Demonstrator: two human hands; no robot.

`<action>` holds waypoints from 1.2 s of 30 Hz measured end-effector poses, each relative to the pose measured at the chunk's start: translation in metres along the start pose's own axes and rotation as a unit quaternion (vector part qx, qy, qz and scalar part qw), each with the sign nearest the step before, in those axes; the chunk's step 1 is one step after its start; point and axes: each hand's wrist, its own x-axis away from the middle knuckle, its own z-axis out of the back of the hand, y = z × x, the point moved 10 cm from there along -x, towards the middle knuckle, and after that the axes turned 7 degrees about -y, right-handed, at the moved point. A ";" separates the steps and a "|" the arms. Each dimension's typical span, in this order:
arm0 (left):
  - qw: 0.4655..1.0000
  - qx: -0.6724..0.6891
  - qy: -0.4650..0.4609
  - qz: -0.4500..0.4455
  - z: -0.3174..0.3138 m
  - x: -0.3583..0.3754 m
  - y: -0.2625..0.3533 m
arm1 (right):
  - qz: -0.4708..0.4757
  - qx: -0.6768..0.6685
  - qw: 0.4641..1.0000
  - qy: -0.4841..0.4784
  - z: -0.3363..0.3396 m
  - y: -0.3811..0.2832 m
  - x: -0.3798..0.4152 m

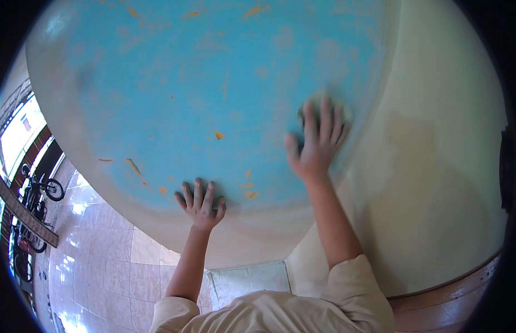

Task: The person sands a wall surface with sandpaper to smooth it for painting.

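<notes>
A large wall surface [191, 100], blue with worn pale patches and orange-yellow chips, fills the upper middle of the head view. My left hand [201, 204] rests on its lower edge, fingers spread and dusty, with nothing in it. Farther right, my right hand [319, 141] lies over a pale, roundish pad [347, 112], pressing it against the blue area near the right corner. Most of the pad is covered by my fingers, and its exact kind cannot be made out. The fingertips there look slightly blurred.
A cream side wall [446, 183] meets the blue surface at right and carries my shadow. Below are a tiled floor [114, 250] and a silvery flat-topped object [247, 283] close to my body. Parked motorbikes [36, 194] stand at far left.
</notes>
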 end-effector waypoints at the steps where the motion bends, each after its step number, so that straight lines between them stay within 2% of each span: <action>1: 1.000 -0.001 0.006 -0.002 0.000 0.002 0.000 | -0.002 -0.002 1.000 -0.015 -0.013 -0.001 0.040; 5: 1.000 0.001 0.006 0.003 0.000 0.004 0.000 | -0.019 -0.030 0.991 -0.126 -0.067 -0.001 0.230; 7: 1.000 0.010 0.005 0.018 -0.002 0.008 -0.003 | -0.005 -0.019 0.992 -0.128 -0.063 0.003 0.230; 8: 0.999 0.017 0.006 0.031 -0.004 0.009 -0.006 | 0.007 -0.011 0.992 -0.126 -0.059 -0.002 0.215; 9: 0.999 0.017 0.007 0.029 -0.005 0.012 -0.005 | -0.013 -0.011 0.984 -0.177 -0.064 0.008 0.198; 11: 0.998 0.032 -0.004 0.057 -0.009 0.018 -0.008 | -0.041 -0.014 0.990 -0.136 -0.040 0.016 0.107; 13: 0.997 0.040 -0.022 0.066 -0.005 0.013 -0.002 | -0.031 0.018 0.994 -0.103 -0.011 0.019 0.003; 15: 0.995 0.048 -0.042 0.072 -0.003 0.010 0.004 | -0.003 0.024 0.999 -0.024 0.020 0.016 -0.082; 18: 0.992 0.067 -0.056 0.092 -0.004 0.004 0.005 | 0.019 0.009 0.999 0.026 0.033 0.015 -0.120; 21: 0.987 0.098 -0.066 0.111 -0.002 0.009 0.000 | -0.023 0.015 0.999 -0.046 0.004 0.025 -0.026; 25: 0.984 0.106 -0.084 0.116 -0.009 0.034 -0.014 | -0.081 -0.041 0.984 -0.156 -0.061 0.032 0.209; 28: 0.981 0.103 -0.094 0.135 -0.013 0.035 -0.014 | -0.059 -0.024 0.983 -0.175 -0.061 0.022 0.218; 31: 0.970 0.165 -0.055 0.169 0.002 0.011 -0.005 | 0.022 -0.014 0.988 -0.149 -0.042 0.009 0.115; 32: 0.971 0.161 -0.052 0.171 0.008 -0.009 -0.004 | 0.008 -0.040 0.992 -0.118 -0.030 0.009 0.072; 34: 0.963 0.266 0.023 0.041 0.036 -0.067 0.014 | -0.002 -0.053 0.997 -0.056 -0.007 0.003 -0.012; 36: 0.961 0.262 0.062 -0.062 0.063 -0.128 0.023 | 0.023 -0.037 0.999 0.004 0.014 -0.012 -0.082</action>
